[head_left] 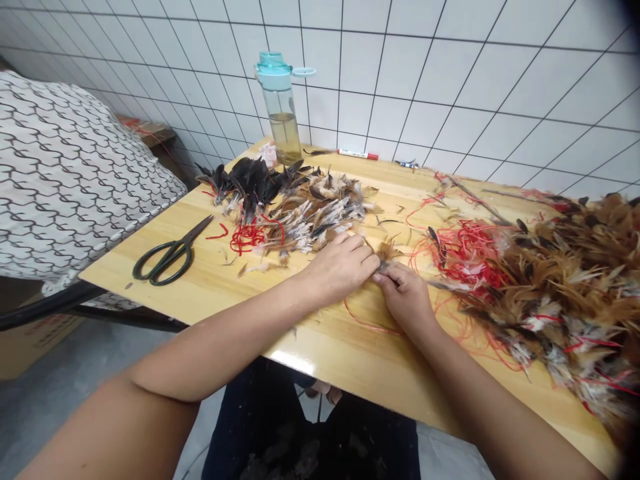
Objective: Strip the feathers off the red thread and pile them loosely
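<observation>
A small bunch of brown feathers sticks up between my two hands, above the front half of the wooden table. My right hand is closed, pinching the base of this bunch between thumb and fingers. From the other side my left hand meets it, fingers curled and closed at the bunch; its thumb and fingertips are partly hidden. A thin red thread loops over the tabletop below my hands. Just beyond my left hand lies a pile of brown and white feathers.
Black feathers and a red thread tangle lie left, beside black-handled scissors. A water bottle and red marker stand and lie near the tiled wall. On the right are red threads and a large feather heap.
</observation>
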Tool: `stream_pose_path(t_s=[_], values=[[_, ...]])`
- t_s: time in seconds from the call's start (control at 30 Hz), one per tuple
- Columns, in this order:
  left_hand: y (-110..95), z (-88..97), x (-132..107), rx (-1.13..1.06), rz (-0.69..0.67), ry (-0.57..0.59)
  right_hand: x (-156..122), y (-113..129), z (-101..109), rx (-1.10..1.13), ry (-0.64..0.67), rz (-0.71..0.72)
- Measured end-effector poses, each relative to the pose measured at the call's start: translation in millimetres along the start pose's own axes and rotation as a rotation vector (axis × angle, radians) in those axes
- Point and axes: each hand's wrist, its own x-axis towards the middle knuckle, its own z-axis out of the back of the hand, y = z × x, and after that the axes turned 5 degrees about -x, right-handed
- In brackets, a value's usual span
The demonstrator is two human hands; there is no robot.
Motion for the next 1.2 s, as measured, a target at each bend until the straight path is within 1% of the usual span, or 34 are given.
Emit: stream_pose_path(t_s=[0.1, 0.17, 0.27, 0.33, 0.4, 0.47, 0.5, 0.57, 0.77, 0.93, 1.03, 1.2], values=[[1, 0.5, 0, -0.039, 0.015, -0.031, 0, 1, 1, -0.002, 0.002, 0.009], [6, 3.4, 0, -0.09, 0.072, -0.095, 1, 2, 3, 0.006, 0.005, -0.014], [22, 9.0, -5, -0.133, 0.247, -0.224, 2, 4, 7, 0.064, 0.005, -0.073], [36, 10.0, -11, -0.134, 0.363, -0.255, 3, 4, 9, 0.121, -0.008, -0.106], [49, 7.9, -17, -0.164, 0.429, -0.188, 4, 4, 10, 0.162, -0.027, -0.127], [56, 3.8, -21, -0.216, 0.45, -0.091, 4, 4, 11, 0.176, -0.046, -0.134], [57, 1.8, -22, -0.237, 0.453, -0.055, 4, 4, 10, 0.177, -0.054, -0.134], [55, -1.8, -20, -0.258, 0.456, -0.019, 4, 4, 10, 0.177, -0.062, -0.13], [39, -13.6, -3, -0.194, 0.482, 0.003, 4, 4, 9, 0.177, -0.072, -0.138], [38, -24.4, 3, -0.15, 0.423, 0.02, 3, 5, 10, 0.169, -0.075, -0.144], [42, -20.8, 1, -0.212, 0.406, 0.014, 3, 6, 10, 0.171, -0.087, -0.138], [48, -6.8, -7, -0.341, 0.521, -0.04, 2, 5, 10, 0.186, -0.085, -0.151]])
